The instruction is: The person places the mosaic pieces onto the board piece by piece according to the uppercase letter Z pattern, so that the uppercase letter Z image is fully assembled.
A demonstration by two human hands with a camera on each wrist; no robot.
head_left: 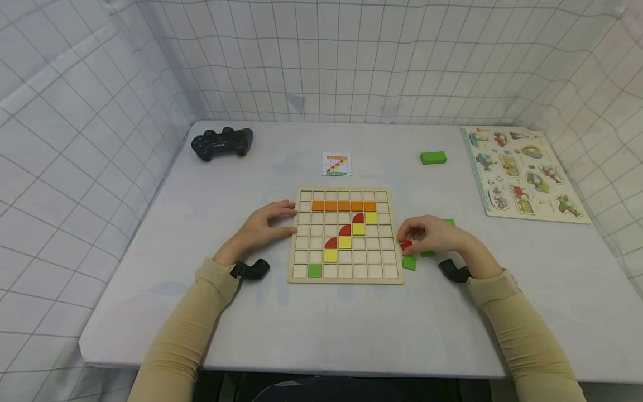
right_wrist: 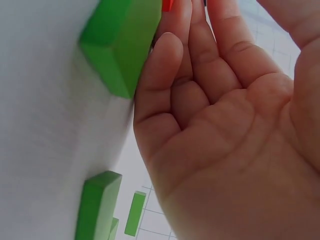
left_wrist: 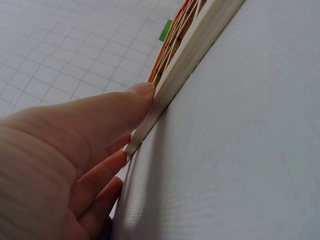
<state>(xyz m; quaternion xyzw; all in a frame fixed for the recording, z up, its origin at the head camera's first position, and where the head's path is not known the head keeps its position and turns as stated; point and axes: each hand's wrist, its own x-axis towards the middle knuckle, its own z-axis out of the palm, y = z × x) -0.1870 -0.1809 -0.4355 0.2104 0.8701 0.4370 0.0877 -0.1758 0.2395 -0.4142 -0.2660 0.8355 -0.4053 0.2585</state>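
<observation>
A wooden grid board (head_left: 345, 281) lies flat in front of me, with orange squares (head_left: 344, 206) in a row near its top. Yellow squares (head_left: 345, 242) and red quarter-round tiles (head_left: 331, 243) step diagonally across it, and one green square (head_left: 315, 271) sits at bottom left. My left hand (head_left: 263, 228) touches the board's left edge with fingertips and thumb, fingers fairly straight. Just off the right edge, my right hand (head_left: 433, 233) pinches a small red tile (head_left: 406, 245) between thumb and finger, close over the table. Green tiles (head_left: 409, 263) lie beside and partly under that hand.
Behind the board lies a small pattern card (head_left: 337, 164) with a matching coloured design. A green block (head_left: 433, 158) stands at the back right, near a picture puzzle board (head_left: 524, 173). A black game controller (head_left: 222, 143) sits at the back left. Grid-patterned cloth surrounds the table.
</observation>
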